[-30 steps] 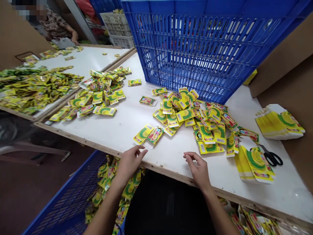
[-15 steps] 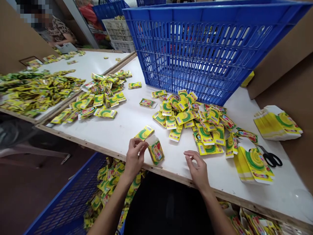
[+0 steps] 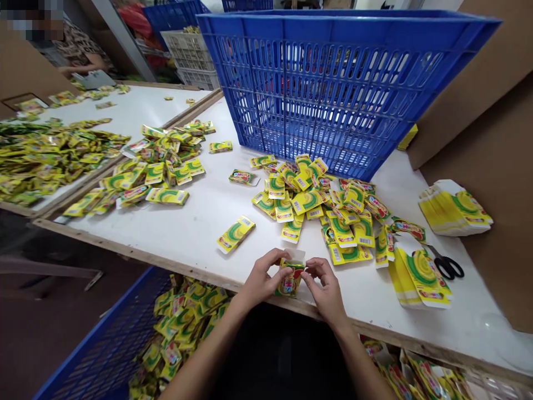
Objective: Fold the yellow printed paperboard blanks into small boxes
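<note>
Currently pinching a small carton [image 3: 290,282] in the left hand [image 3: 265,279], near the front edge of the white table [image 3: 200,233]; curling the right hand [image 3: 327,288] narrowly at its right side, without clearly showing a grip. Working in front of a carton heap [image 3: 310,201], below a blue crate [image 3: 341,91], and left of black scissors [image 3: 448,268].

Crate [image 3: 341,78] blue, slotted — worktable [image 3: 200,222] white; small box [image 3: 235,234] yellow with green swirls — scissors' handles [image 3: 449,268] black.

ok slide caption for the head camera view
Left hand and right hand at a small carton, its white flap open, before a blue crate
</note>
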`<state>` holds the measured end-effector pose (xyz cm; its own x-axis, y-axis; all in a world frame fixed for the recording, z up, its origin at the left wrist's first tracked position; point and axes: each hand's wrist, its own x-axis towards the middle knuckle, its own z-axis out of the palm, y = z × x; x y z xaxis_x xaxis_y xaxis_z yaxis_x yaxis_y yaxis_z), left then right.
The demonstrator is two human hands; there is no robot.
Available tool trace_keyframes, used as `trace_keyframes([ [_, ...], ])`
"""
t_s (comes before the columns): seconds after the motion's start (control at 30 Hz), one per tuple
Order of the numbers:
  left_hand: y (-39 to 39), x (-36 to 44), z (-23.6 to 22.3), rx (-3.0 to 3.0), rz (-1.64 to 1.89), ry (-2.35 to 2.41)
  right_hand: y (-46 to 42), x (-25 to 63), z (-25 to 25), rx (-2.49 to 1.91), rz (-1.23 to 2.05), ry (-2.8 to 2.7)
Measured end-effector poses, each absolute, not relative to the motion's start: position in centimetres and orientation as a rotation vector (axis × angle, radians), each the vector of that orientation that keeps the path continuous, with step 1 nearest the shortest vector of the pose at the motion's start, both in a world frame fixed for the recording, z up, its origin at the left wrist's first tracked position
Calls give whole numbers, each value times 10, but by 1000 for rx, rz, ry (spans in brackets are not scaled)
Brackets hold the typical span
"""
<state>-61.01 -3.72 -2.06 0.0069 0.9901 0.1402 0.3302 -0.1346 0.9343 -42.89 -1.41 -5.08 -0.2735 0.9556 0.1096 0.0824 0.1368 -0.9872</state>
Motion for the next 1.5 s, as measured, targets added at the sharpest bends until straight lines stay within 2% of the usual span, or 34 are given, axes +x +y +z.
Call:
trace_keyframes([
  [0.2, -45, -604, -29, 1316, 1206, 1345, -13, -430, -46, -1036, 1146, -1632],
  [0.43, -41, -596, -27, 1453, 1140, 1335, -4, -424, -40, -985, 1102, -1816],
  [0.67, -38, -584, -35, 1076, 1370, 1190, -9, -428, -50, -1070, 1044, -1592],
  [0.9, -41, -584, -30, 1313, 1264, 1311, -13, -425, -50, -996, 967, -1710],
  [1.23, -34, -578, -26, 1159, 1278, 1383, -11, -433, -34, -1181, 980, -1647],
  [1.5, -41, -588, -34, 1252, 1220, 1323, -16, -423, -46, -1069, 971, -1715],
])
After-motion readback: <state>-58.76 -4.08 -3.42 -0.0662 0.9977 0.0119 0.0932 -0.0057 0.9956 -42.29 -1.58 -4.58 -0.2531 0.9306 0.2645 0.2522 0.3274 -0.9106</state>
